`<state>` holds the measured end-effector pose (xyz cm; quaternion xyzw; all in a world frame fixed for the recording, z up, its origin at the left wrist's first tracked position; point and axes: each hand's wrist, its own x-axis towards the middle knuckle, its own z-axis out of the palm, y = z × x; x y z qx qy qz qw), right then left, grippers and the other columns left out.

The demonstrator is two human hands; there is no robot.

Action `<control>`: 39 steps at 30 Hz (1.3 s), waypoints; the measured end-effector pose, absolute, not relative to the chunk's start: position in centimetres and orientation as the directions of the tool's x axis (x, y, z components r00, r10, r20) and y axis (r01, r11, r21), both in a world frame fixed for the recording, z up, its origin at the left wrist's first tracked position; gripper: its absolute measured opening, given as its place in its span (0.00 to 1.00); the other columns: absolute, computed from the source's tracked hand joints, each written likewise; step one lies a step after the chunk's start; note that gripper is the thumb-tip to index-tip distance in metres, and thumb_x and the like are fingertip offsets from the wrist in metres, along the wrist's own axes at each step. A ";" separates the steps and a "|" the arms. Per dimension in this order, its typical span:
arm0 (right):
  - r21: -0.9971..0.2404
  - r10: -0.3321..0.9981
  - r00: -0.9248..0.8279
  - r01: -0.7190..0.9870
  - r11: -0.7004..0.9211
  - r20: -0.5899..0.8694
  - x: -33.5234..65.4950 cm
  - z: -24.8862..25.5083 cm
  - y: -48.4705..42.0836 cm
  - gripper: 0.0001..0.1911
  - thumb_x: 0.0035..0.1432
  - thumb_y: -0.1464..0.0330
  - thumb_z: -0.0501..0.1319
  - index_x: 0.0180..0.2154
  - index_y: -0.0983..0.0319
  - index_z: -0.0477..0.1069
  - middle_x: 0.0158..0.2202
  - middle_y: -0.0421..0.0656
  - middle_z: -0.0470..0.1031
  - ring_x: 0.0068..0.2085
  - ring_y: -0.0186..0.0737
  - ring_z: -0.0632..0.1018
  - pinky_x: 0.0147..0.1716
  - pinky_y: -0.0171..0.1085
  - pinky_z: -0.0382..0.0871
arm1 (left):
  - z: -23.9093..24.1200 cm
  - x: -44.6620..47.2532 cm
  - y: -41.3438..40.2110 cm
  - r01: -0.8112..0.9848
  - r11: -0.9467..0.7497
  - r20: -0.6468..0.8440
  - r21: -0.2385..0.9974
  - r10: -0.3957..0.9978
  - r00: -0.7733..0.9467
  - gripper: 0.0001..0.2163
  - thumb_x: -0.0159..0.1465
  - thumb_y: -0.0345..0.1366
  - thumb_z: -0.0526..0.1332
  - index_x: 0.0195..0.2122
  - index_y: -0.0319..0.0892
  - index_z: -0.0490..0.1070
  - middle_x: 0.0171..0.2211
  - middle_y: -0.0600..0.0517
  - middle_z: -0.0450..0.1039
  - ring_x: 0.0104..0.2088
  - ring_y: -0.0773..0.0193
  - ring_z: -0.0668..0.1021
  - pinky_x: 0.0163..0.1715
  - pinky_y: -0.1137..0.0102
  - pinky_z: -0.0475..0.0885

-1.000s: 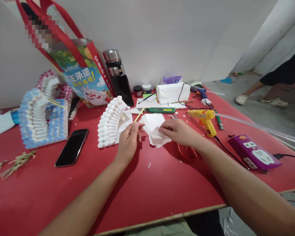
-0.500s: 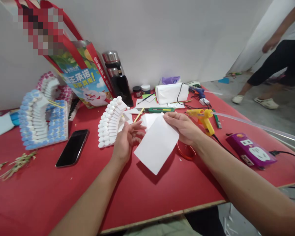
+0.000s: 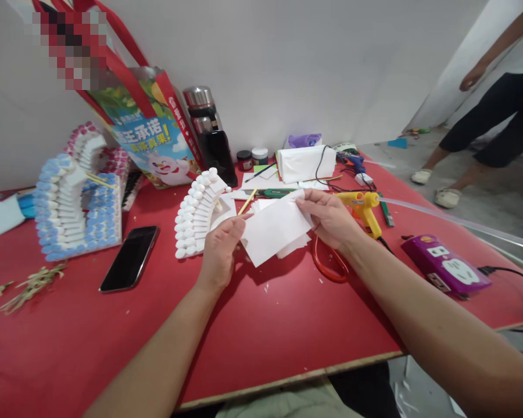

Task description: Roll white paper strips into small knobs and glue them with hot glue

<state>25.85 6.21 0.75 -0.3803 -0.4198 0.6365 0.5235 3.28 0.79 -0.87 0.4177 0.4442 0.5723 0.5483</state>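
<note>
A white sheet of paper is stretched between my two hands above the red table. My left hand pinches its left edge between thumb and fingers. The upper right corner is gripped by my right hand. Beneath the sheet, more white paper pieces lie on the table, partly covered. Just left of my left hand stands a curved, stepped model with white rounded tips. Red-handled scissors, as far as the loop shows, rest below my right hand; their blades are hidden.
A yellow glue gun with a long clear stick lies right, near a purple power strip. Leftward are a phone and a blue-and-white model. A shopping bag and flask stand behind. Another person stands at right.
My left hand has closed on the sheet's left edge. The sheet has turned and risen, uncovering the papers beneath it. The other person's foot has shifted left.
</note>
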 end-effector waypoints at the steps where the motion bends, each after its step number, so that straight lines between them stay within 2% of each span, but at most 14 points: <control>1: -0.935 0.988 -0.149 -0.340 -0.096 -0.047 26.1 0.8 6.3 0.15 0.44 0.65 0.75 0.33 0.62 0.74 0.27 0.38 0.77 0.25 0.32 0.74 0.27 0.33 0.67 | -0.9 3.2 0.8 -0.253 -0.010 -0.001 0.967 0.999 -0.045 0.20 0.60 0.45 0.72 0.51 0.41 0.78 0.33 0.50 0.81 0.29 0.64 0.80 0.33 0.69 0.75; 3: -0.940 0.983 -0.163 -0.316 -0.132 -0.083 26.6 0.9 6.4 0.13 0.45 0.64 0.74 0.29 0.61 0.73 0.23 0.37 0.74 0.22 0.31 0.70 0.23 0.33 0.64 | -0.9 3.1 0.8 -0.267 -0.013 0.007 0.964 1.000 -0.025 0.21 0.58 0.38 0.74 0.52 0.42 0.76 0.31 0.52 0.80 0.29 0.65 0.80 0.34 0.70 0.75; 6: -0.934 0.924 -0.329 -0.227 -0.276 -0.193 27.1 1.4 6.4 0.21 0.52 0.51 0.70 0.25 0.62 0.71 0.19 0.40 0.71 0.19 0.33 0.68 0.19 0.34 0.61 | -0.9 2.9 0.8 -0.292 0.023 -0.011 0.956 0.999 0.043 0.20 0.59 0.36 0.72 0.52 0.41 0.74 0.33 0.51 0.81 0.31 0.63 0.81 0.36 0.70 0.76; 8: -0.922 0.848 -0.458 -0.137 -0.363 -0.267 27.1 1.6 6.1 0.29 0.55 0.42 0.65 0.27 0.63 0.75 0.23 0.45 0.75 0.21 0.36 0.72 0.19 0.34 0.63 | -0.9 2.9 0.7 -0.275 0.058 -0.029 0.960 0.994 0.107 0.17 0.60 0.37 0.72 0.49 0.41 0.75 0.35 0.50 0.81 0.31 0.63 0.81 0.34 0.70 0.76; 10: -0.913 0.784 -0.532 -0.049 -0.404 -0.319 26.6 1.7 5.7 0.32 0.53 0.40 0.65 0.32 0.65 0.78 0.28 0.47 0.79 0.24 0.37 0.76 0.19 0.34 0.66 | -0.9 3.0 0.6 -0.237 0.085 -0.047 0.968 0.986 0.159 0.15 0.60 0.39 0.72 0.46 0.40 0.76 0.34 0.49 0.81 0.30 0.64 0.80 0.32 0.71 0.75; 12: -0.922 0.749 -0.570 0.038 -0.386 -0.337 26.0 1.5 5.1 0.28 0.52 0.44 0.69 0.35 0.64 0.78 0.29 0.45 0.80 0.24 0.35 0.76 0.20 0.32 0.66 | -0.9 3.2 0.5 -0.201 0.105 -0.067 0.974 0.980 0.186 0.15 0.60 0.41 0.72 0.44 0.39 0.77 0.32 0.49 0.80 0.29 0.63 0.80 0.31 0.71 0.75; 14: -0.937 0.741 -0.585 0.100 -0.335 -0.328 25.3 1.2 4.6 0.21 0.50 0.52 0.74 0.35 0.63 0.78 0.28 0.42 0.80 0.24 0.33 0.76 0.20 0.31 0.66 | -0.9 3.5 0.4 -0.180 0.110 -0.076 0.978 0.979 0.187 0.15 0.60 0.42 0.72 0.43 0.39 0.77 0.32 0.49 0.80 0.29 0.62 0.80 0.31 0.70 0.75; 16: -0.947 0.767 -0.566 0.094 -0.306 -0.304 24.7 0.8 4.3 0.16 0.50 0.59 0.75 0.33 0.63 0.78 0.27 0.40 0.79 0.23 0.31 0.76 0.21 0.30 0.67 | -0.9 3.6 0.4 -0.191 0.098 -0.069 0.977 0.985 0.156 0.15 0.60 0.43 0.72 0.44 0.41 0.77 0.33 0.50 0.80 0.29 0.64 0.80 0.31 0.71 0.75; 18: -0.948 0.802 -0.525 0.031 -0.316 -0.285 24.4 0.4 4.3 0.14 0.50 0.61 0.75 0.33 0.63 0.77 0.27 0.40 0.80 0.23 0.32 0.77 0.22 0.30 0.69 | -1.0 3.6 0.6 -0.214 0.087 -0.064 0.973 0.991 0.115 0.15 0.60 0.42 0.72 0.46 0.43 0.77 0.34 0.51 0.80 0.28 0.67 0.78 0.29 0.73 0.74; 23: -0.935 0.839 -0.488 -0.112 -0.335 -0.242 24.8 -0.3 4.9 0.17 0.50 0.65 0.75 0.42 0.63 0.79 0.33 0.44 0.84 0.29 0.38 0.82 0.28 0.35 0.76 | -1.4 3.1 1.1 -0.190 0.085 -0.064 0.978 0.991 0.116 0.14 0.60 0.41 0.71 0.45 0.42 0.77 0.25 0.56 0.73 0.17 0.74 0.68 0.17 0.76 0.62; 27: -0.916 0.846 -0.497 -0.216 -0.338 -0.195 24.9 -0.4 5.1 0.24 0.48 0.66 0.76 0.49 0.61 0.80 0.36 0.45 0.85 0.32 0.39 0.83 0.31 0.36 0.77 | -1.3 2.9 1.2 -0.219 0.066 -0.047 0.973 0.995 0.093 0.14 0.60 0.39 0.70 0.45 0.41 0.77 0.24 0.56 0.73 0.17 0.73 0.68 0.17 0.76 0.60; 30: -0.899 0.859 -0.473 -0.260 -0.351 -0.198 24.8 -0.3 4.9 0.19 0.47 0.67 0.76 0.44 0.61 0.82 0.35 0.44 0.85 0.31 0.37 0.82 0.31 0.35 0.75 | -1.2 3.0 1.2 -0.246 0.049 -0.032 0.968 0.997 0.070 0.10 0.59 0.37 0.70 0.41 0.41 0.79 0.22 0.56 0.71 0.18 0.74 0.67 0.18 0.76 0.60; 35: -0.899 0.870 -0.438 -0.251 -0.359 -0.225 24.5 -0.2 4.7 0.07 0.51 0.69 0.70 0.35 0.61 0.82 0.31 0.42 0.82 0.29 0.36 0.79 0.28 0.34 0.71 | -0.8 2.9 1.0 -0.223 0.019 0.000 0.975 0.996 0.084 0.06 0.62 0.34 0.66 0.37 0.40 0.82 0.23 0.55 0.68 0.22 0.73 0.65 0.21 0.76 0.59; 39: -0.945 0.882 -0.437 -0.172 -0.276 -0.178 24.5 -0.1 4.4 0.05 0.55 0.67 0.66 0.34 0.61 0.81 0.26 0.40 0.78 0.25 0.34 0.74 0.24 0.33 0.64 | -0.4 2.7 1.0 -0.258 0.080 -0.055 0.963 0.993 0.100 0.08 0.58 0.33 0.65 0.35 0.38 0.83 0.23 0.53 0.69 0.22 0.72 0.65 0.20 0.74 0.58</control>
